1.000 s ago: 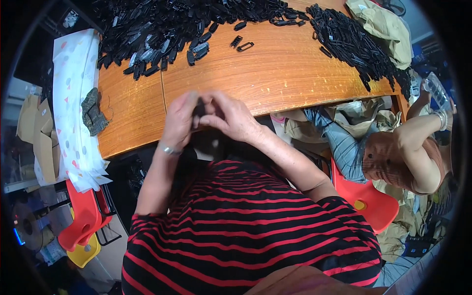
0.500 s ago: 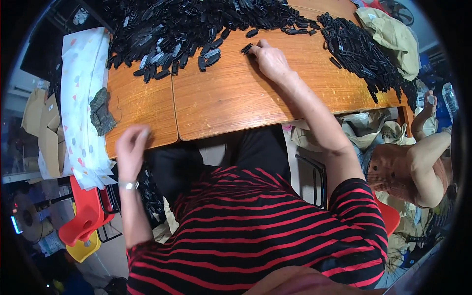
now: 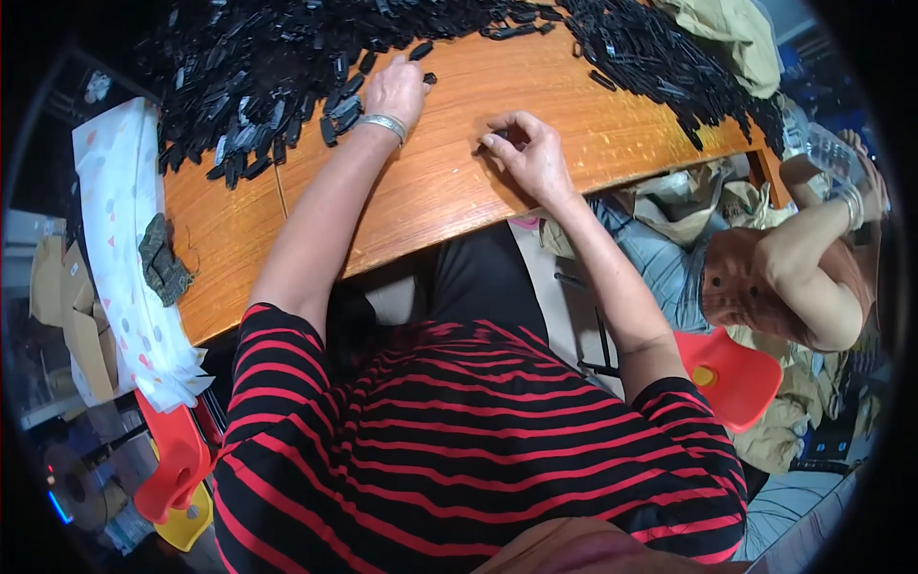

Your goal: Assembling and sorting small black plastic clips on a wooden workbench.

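Note:
A large heap of small, oblong black plastic pieces (image 3: pixel 258 81) covers the far left of the wooden table (image 3: pixel 430 182). My left hand (image 3: pixel 394 96), with a silver bracelet at the wrist, reaches to the heap's right edge. Its thumb and forefinger close at a single black plastic piece (image 3: pixel 429 78). My right hand (image 3: pixel 540 163) is over the middle of the table, palm side turned left. Thumb and forefinger curl around a dark piece, mostly hidden in the grip. A second heap of slimmer black pieces (image 3: pixel 660 67) lies at the far right.
A dark knitted cloth (image 3: pixel 164 260) and white patterned sheeting (image 3: pixel 124 239) lie at the left edge. A tan bag (image 3: pixel 732 38) rests behind the right heap. Another person (image 3: pixel 784 277) is at the right, near a red chair (image 3: pixel 732 378). Another red chair (image 3: pixel 172 459) stands lower left.
My left hand has moved from the table's near left edge up to the heap. My right hand has drawn back toward me with its piece. The view has shifted slightly right.

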### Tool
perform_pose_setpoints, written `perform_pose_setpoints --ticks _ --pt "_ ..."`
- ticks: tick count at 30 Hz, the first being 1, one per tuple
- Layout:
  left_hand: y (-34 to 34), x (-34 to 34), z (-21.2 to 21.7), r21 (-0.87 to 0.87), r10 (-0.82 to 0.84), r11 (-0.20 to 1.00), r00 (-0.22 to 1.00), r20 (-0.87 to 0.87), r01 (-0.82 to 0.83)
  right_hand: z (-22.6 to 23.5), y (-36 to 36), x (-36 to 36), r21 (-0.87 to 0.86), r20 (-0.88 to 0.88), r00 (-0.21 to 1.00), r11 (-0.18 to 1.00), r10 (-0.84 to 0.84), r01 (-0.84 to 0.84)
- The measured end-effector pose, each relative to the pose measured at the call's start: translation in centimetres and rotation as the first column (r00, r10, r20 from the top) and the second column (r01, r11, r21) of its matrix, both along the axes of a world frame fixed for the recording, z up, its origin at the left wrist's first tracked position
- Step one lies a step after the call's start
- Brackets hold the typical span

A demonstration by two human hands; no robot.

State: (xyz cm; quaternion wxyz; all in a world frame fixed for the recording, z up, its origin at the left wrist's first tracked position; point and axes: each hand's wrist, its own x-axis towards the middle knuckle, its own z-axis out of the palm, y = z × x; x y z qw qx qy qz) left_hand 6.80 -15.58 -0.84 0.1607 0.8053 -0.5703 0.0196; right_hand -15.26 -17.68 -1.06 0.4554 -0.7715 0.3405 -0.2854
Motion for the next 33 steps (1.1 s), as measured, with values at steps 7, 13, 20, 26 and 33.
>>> perform_pose_setpoints --ticks 7,13,20,26,33 --pt "3.4 -0.5 -2.0 -0.332 -0.221 0.943 0.805 -0.551 0.031 1.3 1.6 -2.6 -0.558 -0.344 0.928 0.826 -0.146 -0.077" --pt "8.2 -4.9 1.3 -0.297 -0.277 0.945 0.152 -0.949 -0.135 3.2 3.1 -0.8 -0.364 -0.117 0.991 0.931 -0.066 0.019" --pt "10.1 -5.8 2.9 -0.434 -0.43 0.895 0.065 -0.901 -0.1 5.3 5.5 1.5 -0.371 0.149 0.988 0.923 -0.049 0.102" --pt "10.0 -6.0 2.8 -0.483 -0.477 0.87 0.08 -0.875 -0.098 5.0 5.2 1.7 -0.421 0.164 0.986 0.903 -0.021 0.089" --pt "10.4 -6.7 2.1 -0.481 -0.472 0.87 0.096 -0.876 -0.107 3.7 4.8 1.6 -0.499 0.133 0.991 0.863 -0.015 0.08"
